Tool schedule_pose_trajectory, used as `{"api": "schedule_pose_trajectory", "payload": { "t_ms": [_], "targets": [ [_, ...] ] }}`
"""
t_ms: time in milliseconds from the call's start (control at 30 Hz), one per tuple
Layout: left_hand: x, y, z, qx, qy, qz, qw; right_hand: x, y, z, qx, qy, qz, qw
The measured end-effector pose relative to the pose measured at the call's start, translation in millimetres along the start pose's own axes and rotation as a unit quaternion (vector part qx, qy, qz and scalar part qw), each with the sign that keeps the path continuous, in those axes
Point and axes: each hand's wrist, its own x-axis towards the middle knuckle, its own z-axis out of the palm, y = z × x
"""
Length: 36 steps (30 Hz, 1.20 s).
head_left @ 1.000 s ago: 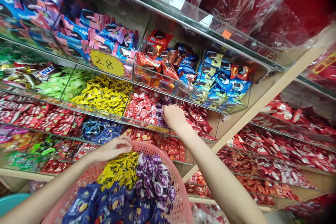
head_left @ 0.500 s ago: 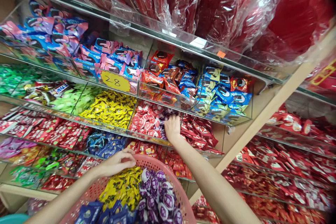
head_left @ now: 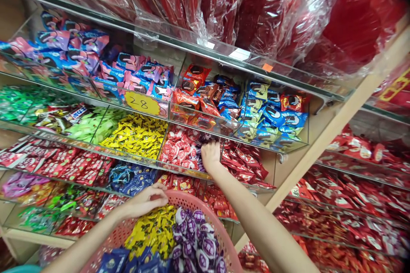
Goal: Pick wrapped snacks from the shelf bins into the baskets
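Note:
My right hand is reaching into a shelf bin, its fingers bent down among purple-wrapped candies; the fingertips are hidden, so what they grip does not show. Red-and-white wrapped candies lie just left of it, and dark red packets to its right. At the far rim of a pink perforated plastic basket, my left hand has its fingers curled over the edge. Inside the basket are yellow-wrapped candies, purple-and-white candies and dark blue packets.
A glass shelf with wrapped cookies runs above my right hand, bearing a yellow price tag. Yellow candies fill the bin to the left. A wooden post slants at the right. Plastic-wrapped red goods hang over the top shelf.
The view has shifted slightly, so the basket and my left hand appear a little lower and to the right. My right hand stays in the same bin.

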Motion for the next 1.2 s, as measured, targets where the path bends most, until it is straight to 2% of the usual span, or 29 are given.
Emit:
{"api": "schedule_pose_trajectory", "payload": {
  "t_ms": [500, 667, 767, 800, 833, 867, 900, 933, 1000, 1033, 1067, 1100, 1200],
  "targets": [
    [4, -12, 2.1, 0.002, 0.003, 0.004, 1.0, -33, 9, -24, 0.09, 0.064, -0.026, 0.994],
    [5, -11, 1.5, 0.001, -0.002, 0.006, 1.0, -59, 22, -37, 0.148, 0.081, -0.03, 0.985],
    [5, -9, 0.9, 0.005, -0.003, 0.004, 1.0, -81, 36, -35, 0.213, 0.11, -0.034, 0.97],
    [6, -9, 0.8, 0.007, -0.003, 0.003, 1.0, -90, 38, -30, 0.274, 0.134, -0.04, 0.951],
    [6, -9, 0.8, 0.01, -0.004, 0.003, 1.0, -98, 39, -24, 0.361, 0.163, -0.044, 0.917],
    [6, -9, 0.8, 0.014, -0.005, 0.004, 1.0, -108, 37, -16, 0.466, 0.181, -0.038, 0.865],
    [7, -9, 0.9, 0.018, -0.006, 0.008, 1.0, -117, 33, -8, 0.583, 0.173, -0.022, 0.794],
    [7, -10, 1.2, 0.021, -0.007, 0.011, 1.0, -126, 26, 1, 0.69, 0.136, 0.005, 0.71],
    [8, -11, 1.8, 0.024, -0.006, 0.018, 1.0, -142, 8, 18, 0.839, 0.007, 0.062, 0.54],
    [8, -12, 2.2, 0.024, -0.004, 0.021, 0.999, -148, -3, 25, 0.869, -0.037, 0.076, 0.487],
    [8, -12, 2.5, 0.023, -0.003, 0.024, 0.999, -153, -13, 31, 0.887, -0.072, 0.085, 0.448],
    [8, -12, 2.8, 0.022, -0.001, 0.028, 0.999, -157, -23, 37, 0.897, -0.096, 0.089, 0.421],
    [8, -13, 3.7, 0.023, 0.001, 0.044, 0.999, -163, -46, 50, 0.917, -0.15, 0.098, 0.358]
  ]
}}
